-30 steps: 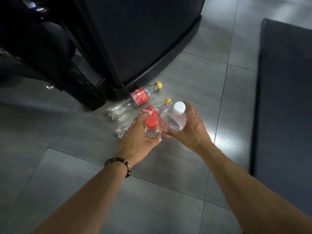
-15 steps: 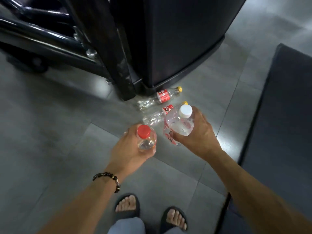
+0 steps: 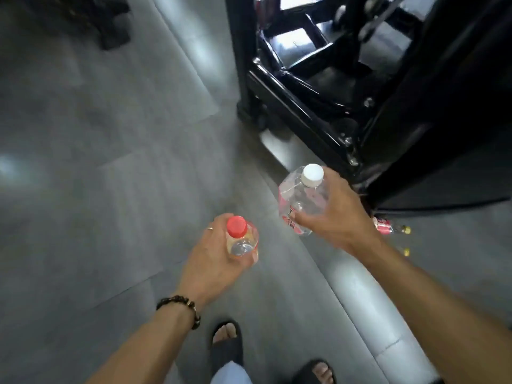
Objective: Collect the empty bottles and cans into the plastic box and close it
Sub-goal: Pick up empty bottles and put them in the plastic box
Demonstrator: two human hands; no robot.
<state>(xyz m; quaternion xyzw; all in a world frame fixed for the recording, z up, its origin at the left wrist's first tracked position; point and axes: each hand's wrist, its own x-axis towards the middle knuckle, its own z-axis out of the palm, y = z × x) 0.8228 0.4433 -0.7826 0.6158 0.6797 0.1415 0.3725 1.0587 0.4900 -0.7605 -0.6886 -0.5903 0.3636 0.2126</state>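
Observation:
My left hand [image 3: 213, 261] grips a small clear bottle with a red cap [image 3: 240, 239], held upright above the grey tile floor. My right hand [image 3: 333, 214] grips a larger clear bottle with a white cap [image 3: 302, 195] and a pink label, held a little higher and to the right. Behind my right wrist two clear bottles lie on the floor: one with a red label and yellow cap [image 3: 389, 228], and another showing only its yellow cap [image 3: 406, 251]. The plastic box is not in view.
A black cabinet [image 3: 443, 134] and black glossy frame legs [image 3: 299, 106] stand at the upper right. A dark object [image 3: 110, 31] sits at the top left. My sandalled feet [image 3: 227, 345] stand at the bottom on the grey tile floor [image 3: 110, 189].
Both hands have lifted their bottles away from the floor bottles. The view has swung left, so the cabinet and the lying bottles now sit far right.

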